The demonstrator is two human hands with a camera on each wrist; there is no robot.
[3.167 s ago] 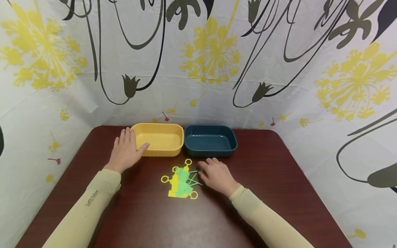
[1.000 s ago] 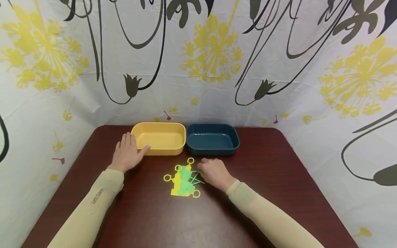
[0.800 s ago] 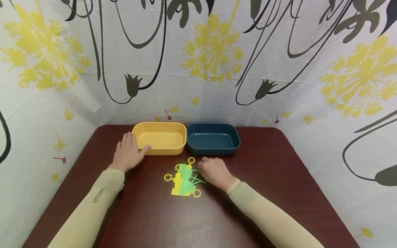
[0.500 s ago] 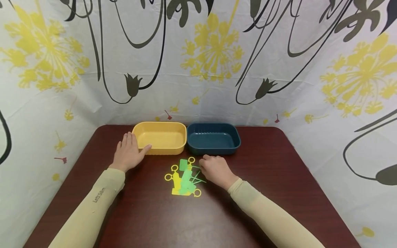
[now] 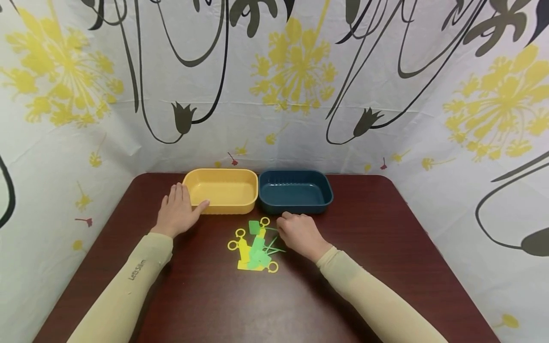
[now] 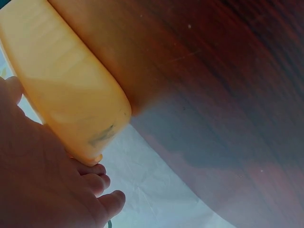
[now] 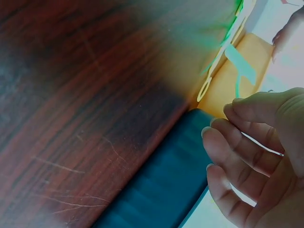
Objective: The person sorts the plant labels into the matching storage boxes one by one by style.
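My left hand (image 5: 176, 214) lies with straight fingers against the left end of the yellow tray (image 5: 220, 209); its thumb reaches along the front wall. In the left wrist view the fingers (image 6: 111, 202) show beyond the tray's rim. My right hand (image 5: 302, 234) pinches the thin stem of a green tag (image 5: 254, 227) between thumb and forefinger. In the right wrist view that green tag (image 7: 242, 66) stands off the pile, its stem running to the fingertips (image 7: 235, 105). Below it lie more green tags (image 5: 257, 252) with thin stems, overlapping several yellow tags (image 5: 243, 250) with ring ends.
A dark blue tray (image 5: 296, 208) stands right beside the yellow one at the back of the dark red-brown table (image 5: 240, 305). Both trays have nothing in them. A flower-patterned sheet (image 5: 274, 138) encloses the back and sides.
My right hand has curled its fingers to a pinch and shifted slightly, drawing one green tag away from the pile. A yellow tag has swung a little left. My left hand stays at the yellow tray.
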